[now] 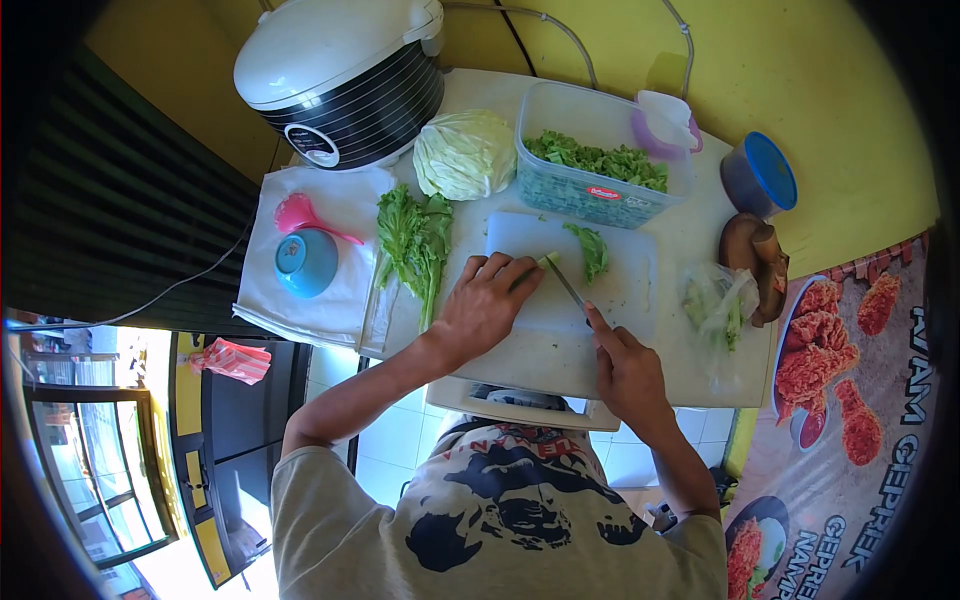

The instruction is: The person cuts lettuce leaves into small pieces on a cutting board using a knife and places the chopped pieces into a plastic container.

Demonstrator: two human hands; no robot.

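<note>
My left hand point(490, 303) is closed over a green vegetable piece point(547, 261) with a pale end, pressed on the white cutting board point(630, 290). Its kind is mostly hidden by my fingers. In my right hand point(630, 375) is a knife point(568, 284), its narrow blade angled up and left so the tip reaches that pale end. A loose lettuce leaf point(591, 252) lies on the board just beyond the blade. Left of the board rests a bunch of lettuce point(412, 240), its stems toward me. Behind the board, a clear plastic container point(600, 205) holds chopped lettuce point(600, 160).
A cabbage point(465, 155) and a rice cooker point(345, 90) stand at the back left. On white sheets point(340, 320) sit a blue bowl point(306, 263) and a pink ladle point(300, 215). At right are a bag of trimmings point(718, 305), a brown pestle and mortar point(752, 262) and a blue-lidded tub point(758, 175).
</note>
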